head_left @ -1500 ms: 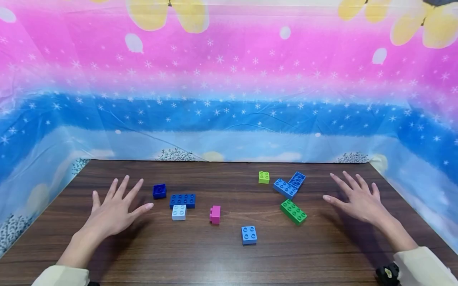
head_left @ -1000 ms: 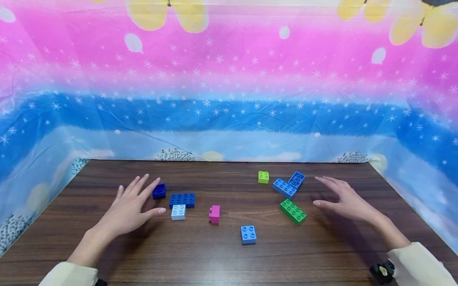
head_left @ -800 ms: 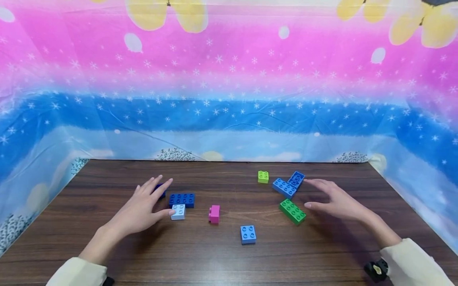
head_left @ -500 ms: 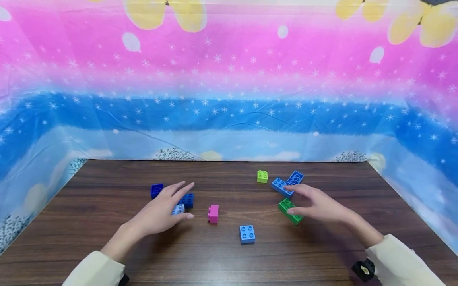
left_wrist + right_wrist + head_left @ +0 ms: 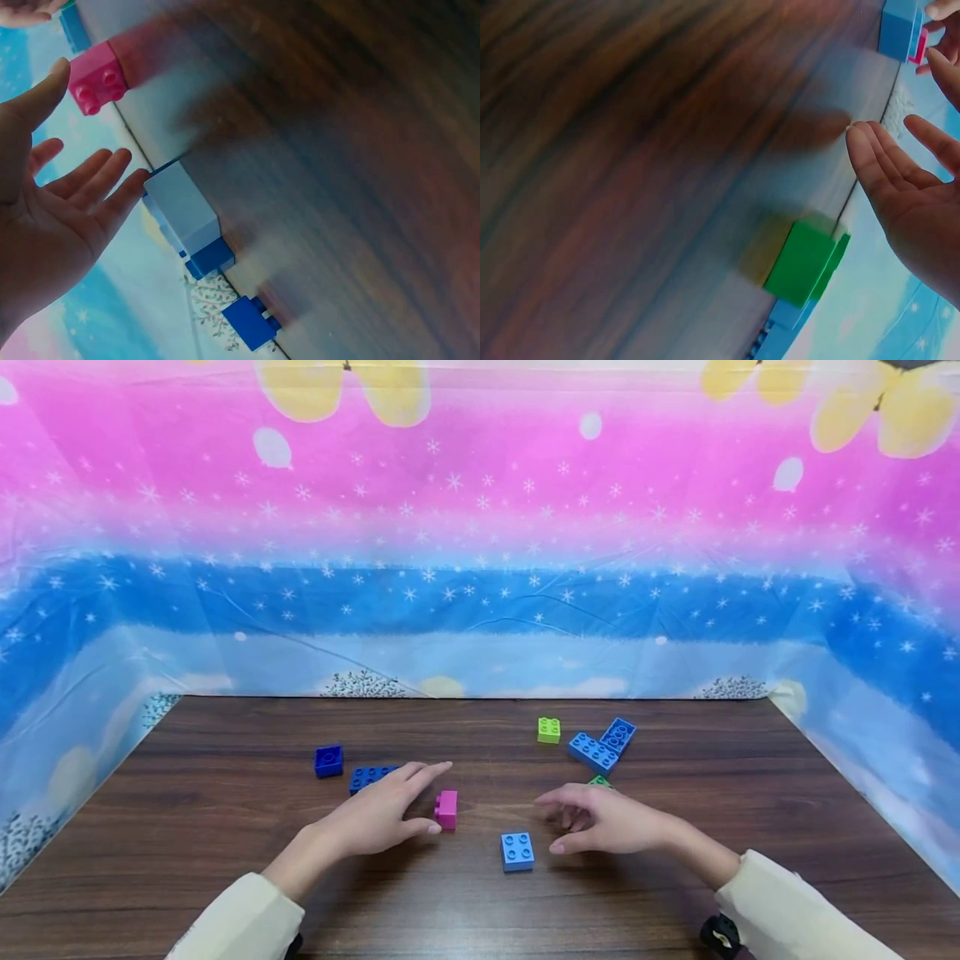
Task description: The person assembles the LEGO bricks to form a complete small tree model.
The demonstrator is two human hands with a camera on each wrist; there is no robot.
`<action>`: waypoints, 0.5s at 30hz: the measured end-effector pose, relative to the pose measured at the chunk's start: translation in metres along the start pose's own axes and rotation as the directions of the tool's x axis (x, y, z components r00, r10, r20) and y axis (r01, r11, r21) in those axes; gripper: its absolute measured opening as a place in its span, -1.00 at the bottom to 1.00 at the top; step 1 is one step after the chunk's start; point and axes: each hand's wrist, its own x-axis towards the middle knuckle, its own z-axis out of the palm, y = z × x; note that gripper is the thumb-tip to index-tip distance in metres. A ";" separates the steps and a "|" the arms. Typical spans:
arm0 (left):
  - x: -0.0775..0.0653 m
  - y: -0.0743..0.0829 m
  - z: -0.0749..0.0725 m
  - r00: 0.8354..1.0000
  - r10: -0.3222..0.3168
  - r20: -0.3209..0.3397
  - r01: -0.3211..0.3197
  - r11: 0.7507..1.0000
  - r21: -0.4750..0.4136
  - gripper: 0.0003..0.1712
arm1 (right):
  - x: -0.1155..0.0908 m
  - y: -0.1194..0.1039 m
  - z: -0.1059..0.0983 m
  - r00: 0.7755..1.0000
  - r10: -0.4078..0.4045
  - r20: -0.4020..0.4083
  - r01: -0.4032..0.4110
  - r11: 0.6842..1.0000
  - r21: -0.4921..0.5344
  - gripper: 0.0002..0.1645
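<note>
My left hand [image 5: 375, 814] hovers beside the pink brick [image 5: 447, 810], thumb and fingers apart around its near left side, holding nothing. Under and behind that hand are a dark blue brick [image 5: 367, 777] and a pale blue brick [image 5: 184, 210], which the hand hides in the head view. To the right, my right hand [image 5: 611, 818] is held over the table with its fingers loosely bent and nothing in them. Its thumb is just right of the light blue square brick [image 5: 517, 852], apart from it. A green brick [image 5: 599, 782] lies mostly hidden behind the right hand.
A small dark blue brick [image 5: 328, 762] lies at the left. Toward the back stand a lime brick [image 5: 549, 730], a blue eight-stud brick [image 5: 593, 752] and another blue brick [image 5: 618, 735] touching it. A patterned cloth [image 5: 480, 610] walls the brown table [image 5: 225, 827].
Both hands have moved inward over the table, the left rightward to the pink brick, the right leftward toward the light blue square brick. The bricks have stayed in place.
</note>
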 end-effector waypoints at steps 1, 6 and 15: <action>0.001 0.000 0.001 1.000 0.000 0.004 0.000 1.000 0.000 -0.24 | 0.002 -0.001 0.001 1.000 0.006 0.000 -0.006 1.000 -0.004 -0.36; 0.008 -0.001 0.002 1.000 0.011 0.015 -0.011 1.000 -0.010 -0.35 | 0.010 -0.004 0.006 1.000 -0.010 0.006 0.010 1.000 -0.021 -0.44; 0.015 -0.006 0.005 0.997 0.071 0.024 -0.070 0.997 -0.026 -0.60 | 0.017 -0.005 0.015 0.994 -0.100 0.034 0.102 0.993 -0.051 -0.58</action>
